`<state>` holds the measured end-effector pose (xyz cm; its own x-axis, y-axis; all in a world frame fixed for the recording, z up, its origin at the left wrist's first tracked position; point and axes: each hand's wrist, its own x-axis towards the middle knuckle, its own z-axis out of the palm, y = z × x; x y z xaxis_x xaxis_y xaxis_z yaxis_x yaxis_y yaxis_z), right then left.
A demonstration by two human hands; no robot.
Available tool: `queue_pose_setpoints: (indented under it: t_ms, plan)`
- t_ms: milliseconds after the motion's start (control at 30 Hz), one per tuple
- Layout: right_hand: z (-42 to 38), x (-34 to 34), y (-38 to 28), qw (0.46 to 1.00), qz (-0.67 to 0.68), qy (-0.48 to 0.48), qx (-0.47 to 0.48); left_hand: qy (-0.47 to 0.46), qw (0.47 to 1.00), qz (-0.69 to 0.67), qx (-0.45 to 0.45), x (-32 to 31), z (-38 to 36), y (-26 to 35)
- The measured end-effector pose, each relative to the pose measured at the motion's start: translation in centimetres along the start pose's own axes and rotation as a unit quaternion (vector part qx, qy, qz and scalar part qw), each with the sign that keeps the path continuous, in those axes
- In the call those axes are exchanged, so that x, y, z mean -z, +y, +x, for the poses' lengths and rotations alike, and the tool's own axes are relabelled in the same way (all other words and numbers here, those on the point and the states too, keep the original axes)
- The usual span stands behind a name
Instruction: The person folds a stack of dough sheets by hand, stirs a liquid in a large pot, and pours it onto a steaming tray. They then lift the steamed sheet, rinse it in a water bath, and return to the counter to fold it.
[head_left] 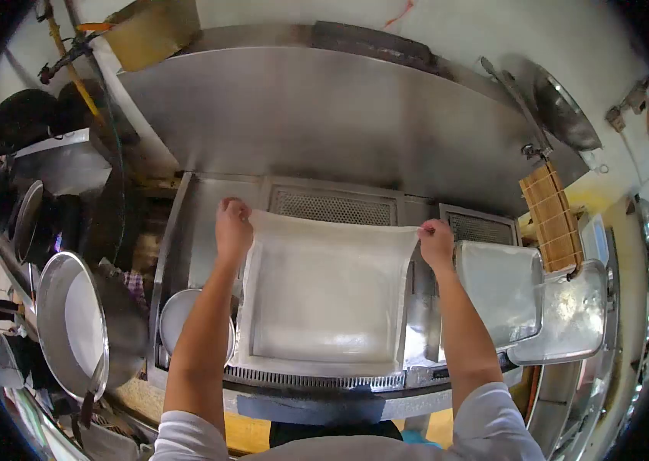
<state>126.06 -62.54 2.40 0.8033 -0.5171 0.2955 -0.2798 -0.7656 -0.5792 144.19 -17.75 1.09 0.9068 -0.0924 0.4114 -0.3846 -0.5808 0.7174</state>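
A white cloth [332, 288] is stretched over a rectangular tray or frame on the steel counter, its edges lying along the rim. At its far left corner, my left hand [233, 221] is closed in a pinch on the cloth. My right hand [437, 240] pinches the far right corner. The far edge sags slightly between the two hands. What lies beneath the cloth is mostly hidden.
Two metal trays [497, 292] [570, 315] lie to the right, below a hanging bamboo mat [551, 219]. A round lid or plate [178, 319] is beside my left forearm. A large pot [71, 326] stands far left. Behind are perforated grates [332, 206] and a steel backsplash [317, 115].
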Motion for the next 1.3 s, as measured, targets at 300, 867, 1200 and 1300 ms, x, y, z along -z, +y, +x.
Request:
queue_pose_setpoints:
  t_ms: [300,867,1200,1300]
  plan:
    - [-8.3,14.4,-8.0,0.982,0.083,0.085,0.145,0.17,0.984,-0.028,-0.033,14.5,-11.1,11.0]
    - [-25.9,33.5,-25.1,0.855,0.217,0.025,0.471,0.502,0.856,0.092,0.084,39.4,-47.4,29.5]
    - [-40.1,33.3,-40.9,0.685,0.395,-0.105,0.603,0.667,0.714,0.151,0.15,50.1,-73.3,38.8]
    - [-47.4,33.8,-46.6,0.614,0.445,-0.152,0.634,0.711,0.656,0.204,0.149,52.9,-82.4,42.1]
